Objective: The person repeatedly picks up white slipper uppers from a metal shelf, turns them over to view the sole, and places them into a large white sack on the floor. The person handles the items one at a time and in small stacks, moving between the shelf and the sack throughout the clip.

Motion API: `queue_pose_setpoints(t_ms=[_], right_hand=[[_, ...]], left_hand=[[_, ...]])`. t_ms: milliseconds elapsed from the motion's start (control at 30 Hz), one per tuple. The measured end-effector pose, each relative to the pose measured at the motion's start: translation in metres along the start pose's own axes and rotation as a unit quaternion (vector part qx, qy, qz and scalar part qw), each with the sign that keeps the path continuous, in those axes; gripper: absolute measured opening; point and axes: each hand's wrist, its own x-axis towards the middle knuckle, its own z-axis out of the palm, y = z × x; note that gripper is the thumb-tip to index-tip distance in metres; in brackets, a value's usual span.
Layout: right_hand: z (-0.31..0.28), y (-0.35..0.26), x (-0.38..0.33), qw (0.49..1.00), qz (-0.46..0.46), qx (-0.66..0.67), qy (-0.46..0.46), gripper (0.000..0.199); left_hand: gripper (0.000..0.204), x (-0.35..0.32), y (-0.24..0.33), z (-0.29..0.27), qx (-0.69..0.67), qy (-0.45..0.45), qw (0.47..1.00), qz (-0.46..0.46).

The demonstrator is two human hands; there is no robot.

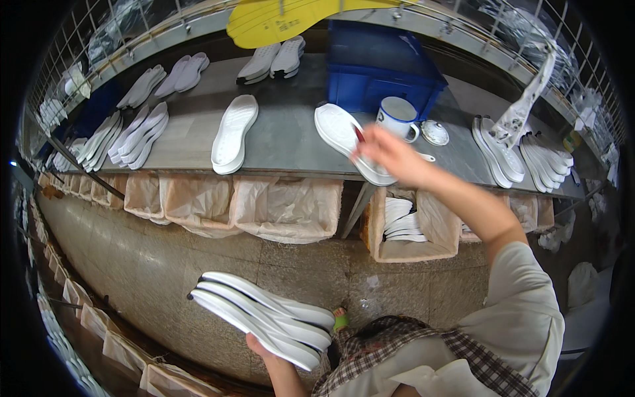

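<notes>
My left hand (274, 360) is wrapped under a stack of white shoe soles (261, 317), held low in front of my body. The stacked soles have dark patches at their ends. Out over the metal table, my right hand (385, 155) is blurred and pinches a small dark red object (359, 134) whose kind I cannot make out. It is directly above a single white shoe sole (336, 127), partly covering it. Farther left, another white shoe sole (234, 135) lies alone near the table's front edge.
A blue crate (380, 69), a white mug (397, 111) and its lid (434, 132) stand beyond my right hand. More soles lie at the table's left and right. Lined bins (291, 228) sit below its edge. A yellow sheet (278, 20) hangs from the wire rack.
</notes>
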Motion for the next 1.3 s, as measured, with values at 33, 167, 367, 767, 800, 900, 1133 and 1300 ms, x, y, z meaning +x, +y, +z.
queue_pose_setpoints(t_ms=[33,167,367,767,800,900,1133,1300], right_hand=[[0.008,-0.01,-0.036,0.997,0.045,0.036,-0.048,0.02],[0.044,-0.018,-0.173,0.977,0.094,0.096,-0.165,0.021],[0.088,0.012,-0.317,0.933,0.21,-0.032,-0.29,0.021],[0.11,0.06,-0.436,0.811,0.324,-0.242,-0.423,0.019],[0.098,0.051,-0.44,0.821,0.343,-0.226,-0.397,0.019],[0.038,0.018,-0.439,0.898,0.39,-0.079,-0.186,0.02],[-0.044,-0.069,-0.411,0.949,0.113,-0.062,0.287,0.107],[-0.036,-0.079,-0.412,0.956,0.13,0.088,0.247,0.148]], left_hand=[[0.075,0.006,-0.003,0.008,-0.002,-0.032,0.999,-0.011],[0.058,0.032,-0.023,0.047,-0.053,-0.134,0.988,-0.054],[0.043,0.055,-0.072,0.107,-0.097,-0.286,0.946,-0.118],[0.059,0.031,-0.18,0.173,0.024,-0.33,0.906,-0.265],[0.06,0.026,-0.186,0.179,0.041,-0.347,0.901,-0.257],[0.061,0.009,-0.2,0.2,0.106,-0.38,0.885,-0.248],[0.073,-0.03,-0.239,0.239,0.264,-0.453,0.826,-0.204],[0.093,-0.039,-0.27,0.243,0.273,-0.517,0.796,-0.157]])
